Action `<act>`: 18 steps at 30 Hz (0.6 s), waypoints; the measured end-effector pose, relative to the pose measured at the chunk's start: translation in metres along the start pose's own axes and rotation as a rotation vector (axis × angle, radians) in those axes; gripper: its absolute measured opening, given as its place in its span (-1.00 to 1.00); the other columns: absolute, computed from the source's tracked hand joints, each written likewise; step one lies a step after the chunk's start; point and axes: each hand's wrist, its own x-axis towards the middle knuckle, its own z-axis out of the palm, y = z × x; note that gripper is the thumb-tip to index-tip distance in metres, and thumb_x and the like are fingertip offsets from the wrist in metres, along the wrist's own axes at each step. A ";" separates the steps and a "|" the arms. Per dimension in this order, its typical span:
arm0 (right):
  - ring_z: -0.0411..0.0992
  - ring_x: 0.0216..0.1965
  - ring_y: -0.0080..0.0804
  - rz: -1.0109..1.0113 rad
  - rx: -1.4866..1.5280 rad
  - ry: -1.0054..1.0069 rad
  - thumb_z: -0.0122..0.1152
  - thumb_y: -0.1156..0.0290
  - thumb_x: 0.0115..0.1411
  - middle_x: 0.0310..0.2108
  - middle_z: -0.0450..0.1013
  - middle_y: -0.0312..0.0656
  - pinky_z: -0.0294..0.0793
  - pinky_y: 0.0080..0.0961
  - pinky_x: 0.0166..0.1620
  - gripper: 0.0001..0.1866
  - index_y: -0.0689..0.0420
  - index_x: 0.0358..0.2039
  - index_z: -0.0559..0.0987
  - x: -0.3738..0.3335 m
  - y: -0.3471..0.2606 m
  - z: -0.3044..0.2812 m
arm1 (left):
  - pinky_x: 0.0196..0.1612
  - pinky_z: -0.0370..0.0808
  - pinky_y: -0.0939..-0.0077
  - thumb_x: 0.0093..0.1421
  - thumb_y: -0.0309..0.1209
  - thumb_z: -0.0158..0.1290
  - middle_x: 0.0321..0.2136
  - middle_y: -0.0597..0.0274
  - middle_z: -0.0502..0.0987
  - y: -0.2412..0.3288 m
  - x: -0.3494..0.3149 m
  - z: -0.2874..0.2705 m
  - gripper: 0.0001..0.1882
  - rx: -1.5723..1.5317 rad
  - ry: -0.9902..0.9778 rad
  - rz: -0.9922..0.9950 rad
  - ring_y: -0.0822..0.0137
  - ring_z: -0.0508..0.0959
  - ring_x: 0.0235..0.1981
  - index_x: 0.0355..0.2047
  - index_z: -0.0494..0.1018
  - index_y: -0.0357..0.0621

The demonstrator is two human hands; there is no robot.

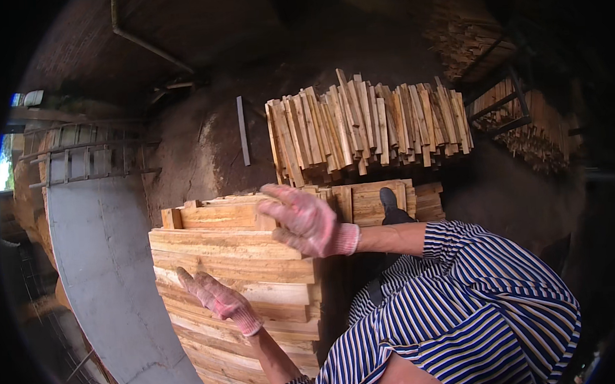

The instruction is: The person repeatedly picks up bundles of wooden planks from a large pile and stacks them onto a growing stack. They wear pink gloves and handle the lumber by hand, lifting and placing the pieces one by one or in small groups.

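Observation:
Both my hands wear dirty pink-and-white knit work gloves. My left hand (219, 299) is over the near stack of wooden planks (242, 263), fingers stretched out and pointing up and to the left. It looks to be on or just above the plank faces; I cannot tell if it touches. Farther up, my right hand (309, 223) hovers at the stack's right part, fingers extended and slightly blurred, nothing visible in them. The planks are pale sawn boards laid side by side, with uneven ends.
Beyond lies a long row of wooden slats (366, 124). A grey bar (243, 129) rests on the dirt floor to its left. Along the left runs a grey concrete strip (97, 256) with a metal ladder-like frame (93, 160). A dark shoe (388, 201) shows beside the stack.

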 end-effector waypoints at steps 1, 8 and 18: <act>0.25 0.33 -0.17 0.155 0.231 0.049 0.13 0.15 0.36 0.34 0.23 -0.02 0.26 -0.35 0.36 -0.46 0.00 0.30 0.37 -0.025 0.039 -0.017 | 0.44 0.06 0.15 0.46 -0.10 -0.14 0.40 0.00 0.13 0.035 -0.009 0.033 -0.36 -0.126 -0.064 0.122 0.12 0.10 0.43 0.40 0.12 -0.21; 0.26 0.26 0.10 1.071 -0.437 0.012 0.22 0.16 0.23 0.22 0.30 0.14 0.24 -0.20 0.32 -0.37 0.16 0.24 0.35 -0.158 0.192 -0.097 | 0.41 0.14 0.17 0.32 -0.37 0.08 0.31 -0.12 0.29 0.049 -0.137 0.235 -0.41 -0.397 -0.657 -0.123 0.01 0.17 0.41 0.32 0.26 -0.26; 0.22 0.33 0.02 1.434 -0.381 -0.091 0.17 0.09 0.28 0.30 0.26 0.15 0.22 -0.27 0.33 -0.29 0.17 0.34 0.26 -0.218 0.335 -0.177 | 0.10 0.43 0.13 0.37 0.07 -0.08 -0.01 -0.27 0.55 -0.237 -0.273 0.472 -0.43 0.055 -1.092 -0.717 -0.22 0.50 0.08 0.13 0.44 -0.14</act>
